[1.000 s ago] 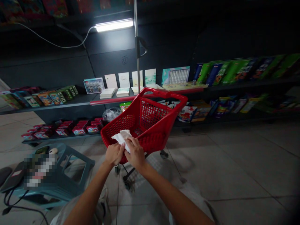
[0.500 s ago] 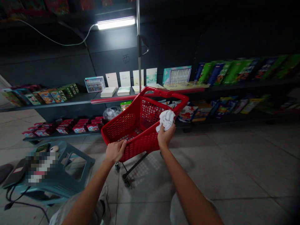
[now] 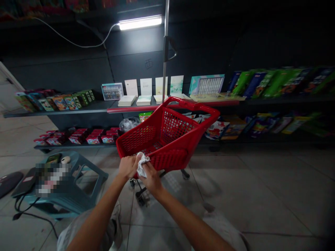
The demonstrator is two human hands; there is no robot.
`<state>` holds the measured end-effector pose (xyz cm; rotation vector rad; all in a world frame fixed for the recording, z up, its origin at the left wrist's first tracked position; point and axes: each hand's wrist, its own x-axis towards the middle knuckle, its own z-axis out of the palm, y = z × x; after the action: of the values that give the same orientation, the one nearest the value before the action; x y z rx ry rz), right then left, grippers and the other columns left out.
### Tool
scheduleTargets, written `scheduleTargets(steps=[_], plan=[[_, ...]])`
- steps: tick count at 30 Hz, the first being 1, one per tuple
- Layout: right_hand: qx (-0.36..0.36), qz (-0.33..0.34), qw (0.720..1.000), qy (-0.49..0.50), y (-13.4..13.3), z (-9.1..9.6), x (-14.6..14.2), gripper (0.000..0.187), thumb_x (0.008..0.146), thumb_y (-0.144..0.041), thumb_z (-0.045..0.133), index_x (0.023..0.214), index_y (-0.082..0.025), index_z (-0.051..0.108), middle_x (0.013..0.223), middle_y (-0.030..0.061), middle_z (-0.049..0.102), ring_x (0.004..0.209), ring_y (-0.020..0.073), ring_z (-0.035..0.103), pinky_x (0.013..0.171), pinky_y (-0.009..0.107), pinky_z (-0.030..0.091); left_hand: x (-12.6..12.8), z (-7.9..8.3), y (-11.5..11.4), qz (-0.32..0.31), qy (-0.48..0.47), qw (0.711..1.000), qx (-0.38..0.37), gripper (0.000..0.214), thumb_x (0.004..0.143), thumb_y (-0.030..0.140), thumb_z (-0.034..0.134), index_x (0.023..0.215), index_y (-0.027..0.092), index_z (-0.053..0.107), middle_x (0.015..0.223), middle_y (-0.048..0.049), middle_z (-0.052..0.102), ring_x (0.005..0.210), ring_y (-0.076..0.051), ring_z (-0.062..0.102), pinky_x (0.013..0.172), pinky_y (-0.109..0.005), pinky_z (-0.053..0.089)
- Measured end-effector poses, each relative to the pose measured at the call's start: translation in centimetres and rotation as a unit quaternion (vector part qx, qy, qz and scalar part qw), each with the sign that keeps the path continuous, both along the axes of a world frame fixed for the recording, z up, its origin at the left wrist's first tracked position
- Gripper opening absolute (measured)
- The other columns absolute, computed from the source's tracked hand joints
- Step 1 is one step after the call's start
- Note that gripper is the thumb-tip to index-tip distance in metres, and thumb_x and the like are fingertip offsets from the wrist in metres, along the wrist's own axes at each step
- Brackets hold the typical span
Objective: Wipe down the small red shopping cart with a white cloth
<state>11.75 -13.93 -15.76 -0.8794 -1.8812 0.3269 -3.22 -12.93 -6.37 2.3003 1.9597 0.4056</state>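
Red cart (image 3: 170, 161) stands by the shelf (image 3: 125, 109). Our left hand (image 3: 128, 166) grips its near end; our right hand (image 3: 151, 178) squeezes the white cloth (image 3: 142, 163) there. Wiping looks unfinished; we can't tell what's clean.

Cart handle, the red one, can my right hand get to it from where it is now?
Probably yes, with a stretch: the right hand holds a white cloth at the rim of the red cart, and nothing visible blocks the way along its near side to the handle.
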Motion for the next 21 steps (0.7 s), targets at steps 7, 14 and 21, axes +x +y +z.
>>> scheduleTargets(steps=[7,14,21], plan=[[0.016,-0.024,0.983,-0.182,1.3,3.2,3.8,0.05,0.083,-0.01,0.067,0.13,-0.027,0.064,0.121,0.0094,0.066,0.113,0.0251,0.06,0.094,0.035,0.056,-1.0,-0.1,0.2,-0.006,0.005,1.0,0.0,0.073,0.106,0.055,0.009,0.074,0.02,0.066,0.081,-0.0088,0.074,0.076,-0.019,0.067,0.067,-0.03,0.033],[-0.015,-0.205,0.976,-0.072,5.7,3.7,14.0,0.048,0.082,-0.014,0.058,0.129,-0.022,0.064,0.12,0.011,0.065,0.114,0.0252,0.059,0.101,0.036,0.05,-1.3,-0.3,0.2,-0.007,-0.003,1.0,0.02,0.068,0.106,0.052,0.012,0.076,0.02,0.064,0.079,-0.0074,0.074,0.075,-0.019,0.066,0.068,-0.03,0.032],[-0.244,-0.413,0.869,0.117,8.9,0.7,19.4,0.046,0.081,-0.035,0.058,0.121,-0.012,0.064,0.107,0.0159,0.073,0.098,0.0283,0.068,0.089,0.038,0.052,-0.1,0.0,-0.2,-0.011,0.009,1.0,0.014,0.064,0.107,0.051,0.016,0.082,0.022,0.066,0.081,-0.0059,0.074,0.078,-0.018,0.067,0.066,-0.029,0.031]])
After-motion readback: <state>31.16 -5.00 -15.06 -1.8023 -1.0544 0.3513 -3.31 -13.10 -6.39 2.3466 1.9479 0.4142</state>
